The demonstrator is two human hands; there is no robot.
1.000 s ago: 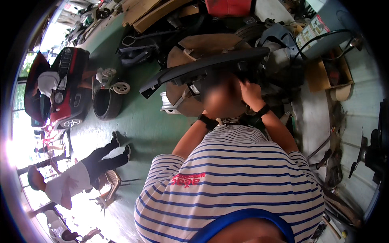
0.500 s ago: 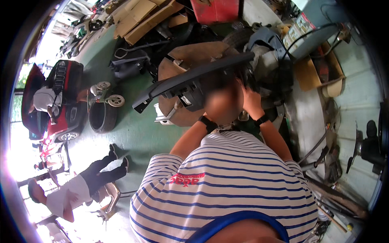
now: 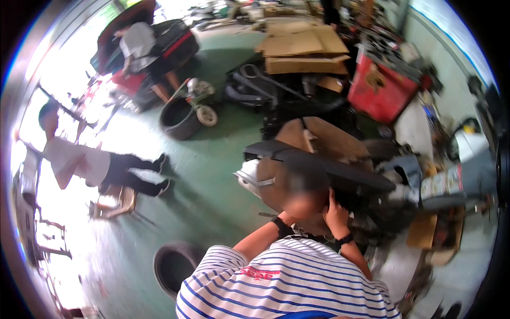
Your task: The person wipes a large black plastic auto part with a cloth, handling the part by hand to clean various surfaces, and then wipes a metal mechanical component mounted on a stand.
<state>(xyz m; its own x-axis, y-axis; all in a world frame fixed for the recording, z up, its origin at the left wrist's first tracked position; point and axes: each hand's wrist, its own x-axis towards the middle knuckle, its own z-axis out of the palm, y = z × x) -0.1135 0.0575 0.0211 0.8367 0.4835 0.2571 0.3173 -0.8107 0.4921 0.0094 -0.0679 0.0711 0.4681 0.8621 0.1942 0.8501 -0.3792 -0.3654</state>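
A long black plastic car panel (image 3: 355, 174) lies across in front of me, over a brown multi-sided board (image 3: 337, 139). Its smooth face shows, and its right end is lower in the picture than its left. My right hand (image 3: 336, 219) is at the panel's near edge, index finger stretched along it and the other fingers curled in; what they hold is hidden. My left hand (image 3: 298, 207) is close to the panel's near side, left of my right hand. A blurred patch covers its fingers, so I cannot tell whether it is open or closed.
Tyres (image 3: 180, 119) (image 3: 172, 268) lie on the green floor at left. A person (image 3: 85, 165) stands there; another bends at a red car (image 3: 127, 80). Flattened cardboard (image 3: 305, 42) and a red cabinet (image 3: 385, 87) are beyond. An open carton (image 3: 438, 234) sits right.
My view has swung round, so the surroundings appear rotated. The panel's slant has reversed in the picture, and its bracketed side no longer shows. Both hands remain beside it.
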